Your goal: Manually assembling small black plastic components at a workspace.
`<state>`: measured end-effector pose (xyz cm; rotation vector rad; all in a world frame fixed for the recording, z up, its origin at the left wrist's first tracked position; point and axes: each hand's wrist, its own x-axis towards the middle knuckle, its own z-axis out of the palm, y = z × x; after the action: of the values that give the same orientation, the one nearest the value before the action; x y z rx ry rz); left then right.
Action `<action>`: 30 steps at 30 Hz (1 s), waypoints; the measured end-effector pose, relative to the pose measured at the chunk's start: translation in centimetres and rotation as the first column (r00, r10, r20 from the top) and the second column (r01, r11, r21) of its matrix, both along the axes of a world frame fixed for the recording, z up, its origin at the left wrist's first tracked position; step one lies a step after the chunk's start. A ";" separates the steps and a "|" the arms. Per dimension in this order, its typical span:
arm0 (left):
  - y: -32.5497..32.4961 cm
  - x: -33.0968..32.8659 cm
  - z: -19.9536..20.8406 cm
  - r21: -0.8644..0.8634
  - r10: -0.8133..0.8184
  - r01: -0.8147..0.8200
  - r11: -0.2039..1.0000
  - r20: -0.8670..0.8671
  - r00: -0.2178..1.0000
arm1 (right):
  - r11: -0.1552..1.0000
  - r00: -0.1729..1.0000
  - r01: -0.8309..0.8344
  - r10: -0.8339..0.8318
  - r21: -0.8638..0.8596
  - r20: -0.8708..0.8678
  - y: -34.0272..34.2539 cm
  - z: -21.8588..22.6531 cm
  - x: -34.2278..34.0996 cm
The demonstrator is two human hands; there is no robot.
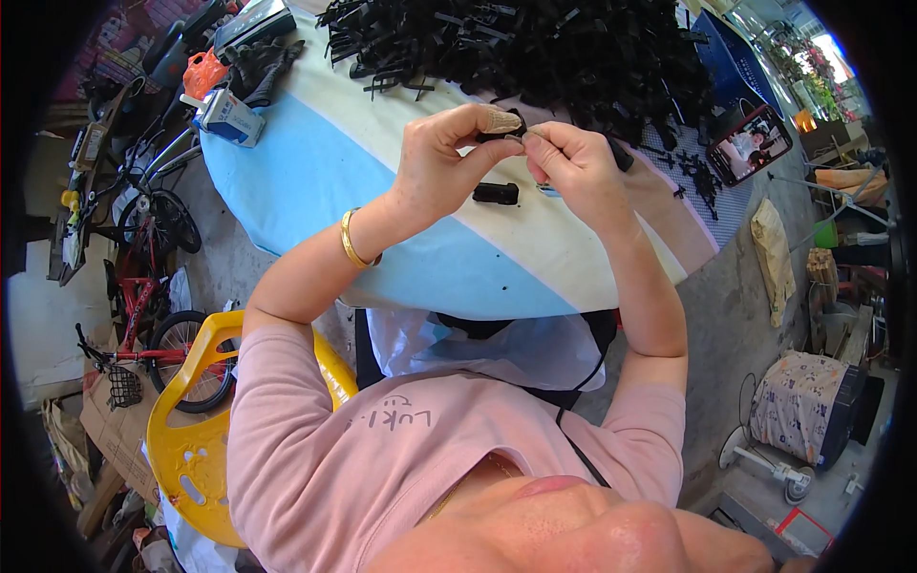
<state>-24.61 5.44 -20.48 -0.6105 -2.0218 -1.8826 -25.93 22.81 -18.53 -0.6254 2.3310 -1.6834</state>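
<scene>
Above the cloth-covered table (373, 234), my left hand (444, 158) pinches a small black plastic part (517, 121) between thumb and fingers. One fingertip of that hand is wrapped in tan tape. My right hand (581, 177) meets it, thumb and forefinger pressed together at the part's lower end; what they grip is too small to make out. Just below both hands lies a black block-shaped piece (496, 194) on the cloth. A bit of something pale blue (547, 191) shows under my right fingers, mostly hidden.
A large heap of black plastic parts (535, 57) covers the table's far side. To the right are a phone (751, 145) showing a picture, scattered small black pieces (702, 181) and a blue crate (731, 62). A blue-and-white carton (229, 118) stands left. A yellow chair (191, 449) is beside me.
</scene>
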 end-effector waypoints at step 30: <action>-0.7 -1.0 0.6 -0.261 -0.257 0.239 0.935 -0.037 0.966 | 0.903 0.909 0.122 0.065 -0.412 0.412 -0.4 -0.6 -1.4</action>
<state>-25.62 4.76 -19.89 -1.0300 -2.2470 -1.7112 -27.33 22.38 -19.12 -0.2516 1.6905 -2.1211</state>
